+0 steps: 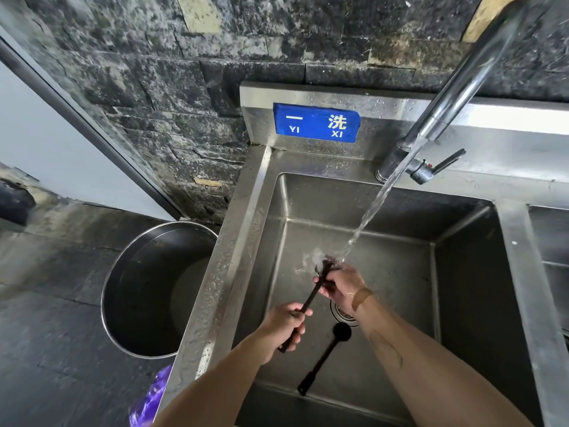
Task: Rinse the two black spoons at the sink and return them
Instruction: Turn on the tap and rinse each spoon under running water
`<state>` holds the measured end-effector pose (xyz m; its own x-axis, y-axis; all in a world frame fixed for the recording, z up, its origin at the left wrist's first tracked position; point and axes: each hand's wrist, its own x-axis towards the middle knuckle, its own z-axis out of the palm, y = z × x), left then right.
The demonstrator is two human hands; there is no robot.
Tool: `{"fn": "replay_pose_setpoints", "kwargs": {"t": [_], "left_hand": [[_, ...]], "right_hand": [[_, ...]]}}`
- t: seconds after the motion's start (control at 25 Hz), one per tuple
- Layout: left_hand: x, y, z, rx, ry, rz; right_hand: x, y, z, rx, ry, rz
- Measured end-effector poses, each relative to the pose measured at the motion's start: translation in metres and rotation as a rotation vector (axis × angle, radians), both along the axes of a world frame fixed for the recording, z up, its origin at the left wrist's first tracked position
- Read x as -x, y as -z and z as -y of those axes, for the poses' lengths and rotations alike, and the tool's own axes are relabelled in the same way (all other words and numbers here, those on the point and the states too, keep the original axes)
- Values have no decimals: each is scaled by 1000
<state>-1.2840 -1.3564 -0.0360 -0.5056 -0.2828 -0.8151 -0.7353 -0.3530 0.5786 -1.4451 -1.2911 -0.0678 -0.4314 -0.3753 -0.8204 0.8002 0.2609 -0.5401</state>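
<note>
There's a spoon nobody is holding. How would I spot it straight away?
Look into the steel sink under the running tap. On its floor, just below the drain, lies a black spoon, bowl toward the drain. Unlike the other spoon, gripped by the left hand and right hand under the water, it lies untouched.

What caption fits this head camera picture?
Both hands rinse one black spoon under the tap; the other spoon lies in the sink.

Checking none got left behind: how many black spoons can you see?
2. One spoon is under the running water, held by the left hand and right hand. The other spoon lies on the sink floor.
</note>
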Motion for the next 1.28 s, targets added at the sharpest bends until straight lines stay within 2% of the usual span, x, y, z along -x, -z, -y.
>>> {"fn": "replay_pose_setpoints", "kwargs": {"t": [0.28,0.64,1.0,1.28], "left_hand": [[16,-5,-6,-58,-93,42],[84,-43,4,-178,-302,-188],[148,-87,16,-249,-395,-399],[143,-82,17,-252,-365,-397]], "right_hand": [[22,-33,-13,164,154,65],[82,-104,-4,279,209,-104],[138,-174,4,395,249,-207],[138,-171,2,398,225,-207]]}}
